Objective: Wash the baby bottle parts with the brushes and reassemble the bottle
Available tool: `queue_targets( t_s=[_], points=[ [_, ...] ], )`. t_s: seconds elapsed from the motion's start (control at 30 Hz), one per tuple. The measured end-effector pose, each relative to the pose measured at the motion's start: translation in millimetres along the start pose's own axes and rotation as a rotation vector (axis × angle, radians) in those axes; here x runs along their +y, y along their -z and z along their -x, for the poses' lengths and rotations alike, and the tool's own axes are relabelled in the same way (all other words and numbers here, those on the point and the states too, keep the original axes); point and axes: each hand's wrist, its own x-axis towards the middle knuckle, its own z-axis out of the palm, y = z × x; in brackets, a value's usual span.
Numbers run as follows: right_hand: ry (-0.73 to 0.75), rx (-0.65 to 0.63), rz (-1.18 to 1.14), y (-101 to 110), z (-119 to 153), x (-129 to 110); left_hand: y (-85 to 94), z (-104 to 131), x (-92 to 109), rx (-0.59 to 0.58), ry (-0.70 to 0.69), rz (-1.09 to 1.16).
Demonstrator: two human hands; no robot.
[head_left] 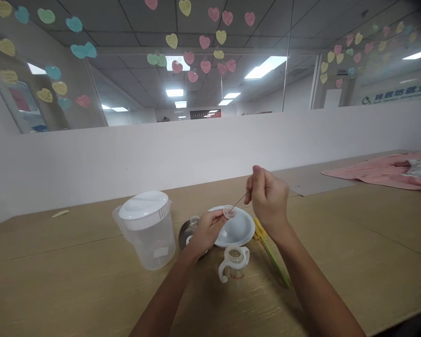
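Forearms (pixel 321 285) reach up from the bottom edge; at centre, the left hand (pixel 206 232) pinches a clear cap (pixel 229 212), the right hand (pixel 269 196) grips a thin rod (pixel 238 201). Pushing too hard could dislodge the cap.

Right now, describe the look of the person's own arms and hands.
The left hand and right hand are bare, with no gloves. No sleeve, watch or bracelet shows on the left forearm or right forearm. Fine markings are too small to tell.
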Motion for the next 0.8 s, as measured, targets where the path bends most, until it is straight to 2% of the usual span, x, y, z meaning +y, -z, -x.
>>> queue_targets(
  t_s=[0.13,0.3,0.4,0.57,0.67,0.8],
  points=[
    [0.075,-0.041,0.098,-6,3,2,-4.5,1,7,-0.002,-0.017,0.022],
    [0.174,-0.124,0.174,-9,-1,7,-1.9,1,16,0.128,0.019,0.052],
    [0.232,-0.185,0.227,-15,-1,13,2.9,3,22,0.149,0.029,0.010],
    [0.305,-0.434,0.287,-29,4,20,3.5,5,23,0.156,-0.010,-0.001],
    [0.287,-0.543,0.281,-29,4,18,3.2,4,20,0.170,-0.042,0.013],
    [0.162,-0.583,0.228,-21,0,13,4.6,4,21,0.175,-0.112,0.001]
  ],
)
